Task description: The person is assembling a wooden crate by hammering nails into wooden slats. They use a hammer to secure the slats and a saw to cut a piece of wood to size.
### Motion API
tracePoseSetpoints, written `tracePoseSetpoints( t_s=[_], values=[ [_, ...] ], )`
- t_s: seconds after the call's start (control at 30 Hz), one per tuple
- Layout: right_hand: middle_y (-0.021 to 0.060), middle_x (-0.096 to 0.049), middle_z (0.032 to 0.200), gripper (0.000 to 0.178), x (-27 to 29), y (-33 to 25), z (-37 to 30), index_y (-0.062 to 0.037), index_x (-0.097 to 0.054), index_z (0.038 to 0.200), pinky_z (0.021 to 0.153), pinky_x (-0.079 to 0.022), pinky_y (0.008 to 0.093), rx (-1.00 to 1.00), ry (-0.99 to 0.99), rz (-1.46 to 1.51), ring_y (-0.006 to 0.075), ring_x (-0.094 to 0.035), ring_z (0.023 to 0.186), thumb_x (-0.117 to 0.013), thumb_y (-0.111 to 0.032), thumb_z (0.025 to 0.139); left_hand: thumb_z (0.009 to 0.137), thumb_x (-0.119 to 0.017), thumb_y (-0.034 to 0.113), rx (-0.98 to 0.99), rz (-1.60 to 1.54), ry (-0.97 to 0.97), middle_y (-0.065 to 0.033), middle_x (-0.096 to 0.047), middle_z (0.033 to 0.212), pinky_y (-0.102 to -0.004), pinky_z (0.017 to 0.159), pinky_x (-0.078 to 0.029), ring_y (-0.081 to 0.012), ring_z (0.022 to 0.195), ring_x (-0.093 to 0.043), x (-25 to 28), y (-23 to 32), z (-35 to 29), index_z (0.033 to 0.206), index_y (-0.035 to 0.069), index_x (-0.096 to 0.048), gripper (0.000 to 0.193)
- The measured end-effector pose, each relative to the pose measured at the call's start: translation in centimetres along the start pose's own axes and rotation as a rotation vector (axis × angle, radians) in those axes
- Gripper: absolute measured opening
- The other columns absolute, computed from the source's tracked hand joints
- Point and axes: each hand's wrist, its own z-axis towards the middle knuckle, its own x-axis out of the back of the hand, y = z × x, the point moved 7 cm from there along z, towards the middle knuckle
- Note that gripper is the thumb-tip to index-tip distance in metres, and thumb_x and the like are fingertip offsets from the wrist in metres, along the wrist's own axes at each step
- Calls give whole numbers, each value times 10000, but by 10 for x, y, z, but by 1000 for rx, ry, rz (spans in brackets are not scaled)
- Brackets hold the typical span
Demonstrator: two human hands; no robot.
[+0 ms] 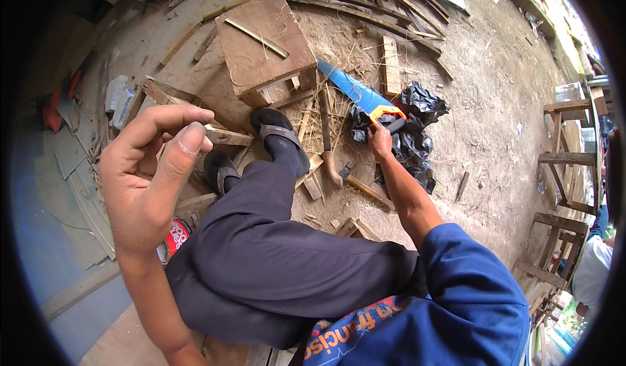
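At the right, my right hand point(380, 141) is closed at the orange and black handle of a handsaw point(352, 87) with a blue blade. The saw lies over crumpled black plastic point(420, 105) and wood shavings, its tip near a wooden box-like stool point(264, 43). My left hand point(153, 177) is raised at the left, thumb and forefinger pinched together. A pale wooden bar point(229, 137) shows just beyond those fingertips; whether they hold it or something smaller cannot be made out. Between my feet and the plastic lie a long blade with a curved wooden handle point(332, 170) and a hammer point(368, 191).
A thin wood strip point(257, 38) rests on the stool. Long wooden slats point(365, 17) and offcuts litter the far ground, with a wood block point(391, 66) near the saw. A red can point(176, 237) stands beside my leg. Wooden frames point(568, 159) and another person point(593, 268) are at far right.
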Motion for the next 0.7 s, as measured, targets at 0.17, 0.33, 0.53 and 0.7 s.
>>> tracePoseSetpoints(
  t_s=[0.17,0.33,0.53,0.7],
  values=[
    [212,-727,990,196,-5,-12,4,-88,-696,1002,835,-552,519,55,-55,-178,439,-696,956,-635,-255,920,973,-670,86,-3,-4,-8,-51,-674,943,-233,786,-473,-94,851,-620,1,2,-1,1075,-48,-703,171],
    [231,-715,1015,217,-15,-12,5,-114,-703,1033,832,-547,529,4,-105,-237,455,-688,946,-550,-237,939,979,-664,105,-4,34,23,-48,-678,917,-232,780,-481,-87,838,-623,9,-2,-2,1061,-44,-709,176],
    [202,-730,938,189,9,-9,1,-155,-770,1003,787,-556,467,-23,-36,-77,390,-712,913,-676,-302,930,984,-660,116,-11,16,20,-43,-690,904,-231,777,-492,-87,827,-633,13,-4,-1,1057,-39,-713,179],
    [187,-745,928,216,55,-32,-4,-70,-768,1054,764,-552,380,69,94,67,312,-742,865,-715,-247,942,978,-672,133,-3,-37,10,-42,-711,941,-235,786,-502,-93,837,-645,10,-7,4,1044,-32,-723,185]
  ],
)
